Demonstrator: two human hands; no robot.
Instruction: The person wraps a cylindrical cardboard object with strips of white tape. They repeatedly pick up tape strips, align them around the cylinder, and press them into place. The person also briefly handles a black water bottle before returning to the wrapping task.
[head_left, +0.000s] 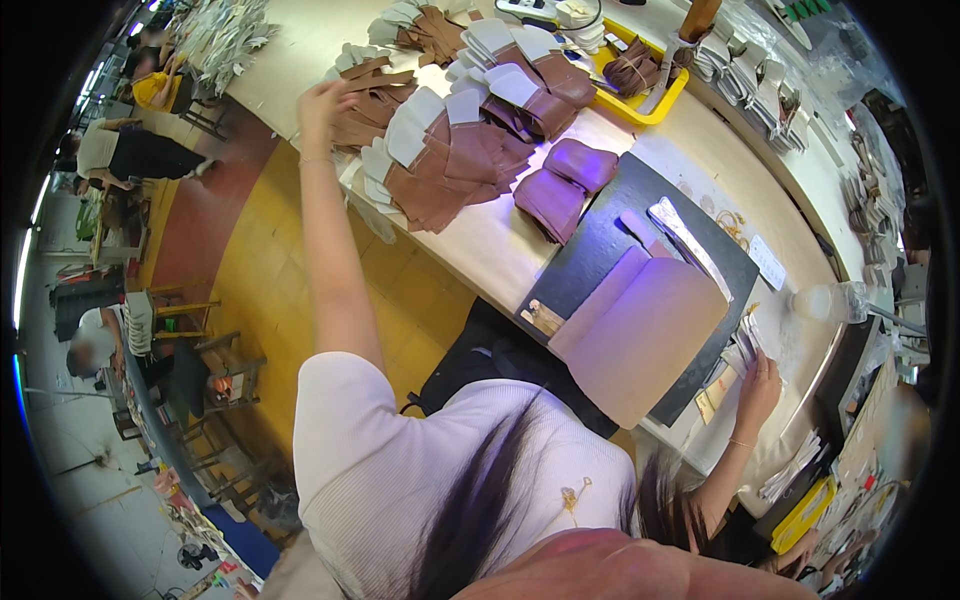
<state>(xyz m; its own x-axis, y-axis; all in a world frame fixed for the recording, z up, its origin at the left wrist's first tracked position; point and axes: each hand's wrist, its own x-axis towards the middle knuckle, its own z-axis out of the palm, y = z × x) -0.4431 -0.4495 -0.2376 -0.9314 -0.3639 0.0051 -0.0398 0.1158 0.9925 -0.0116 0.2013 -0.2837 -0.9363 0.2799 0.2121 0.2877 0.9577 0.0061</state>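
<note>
My left hand [325,110] reaches far out to the left, its fingers closed at the end of a brown leather strip [385,79] on a pile of such strips. Beside it lie fanned stacks of brown leather pieces [445,165] with pale ends. Near the right end of a dark board, my right hand [758,392] has its fingers closed around a small bunch of whitish strips [746,336]. Between my arms a folded tan sheet [645,335] rests on the dark board [590,245] and overhangs its near edge. A small brown strip [645,233] lies behind the sheet.
Two bundles of brown pieces [565,185] sit left of the board. A yellow tray [640,110] with dark strips stands at the back. A clear bottle [830,302] is at the right. People and stools [215,375] are across the yellow floor.
</note>
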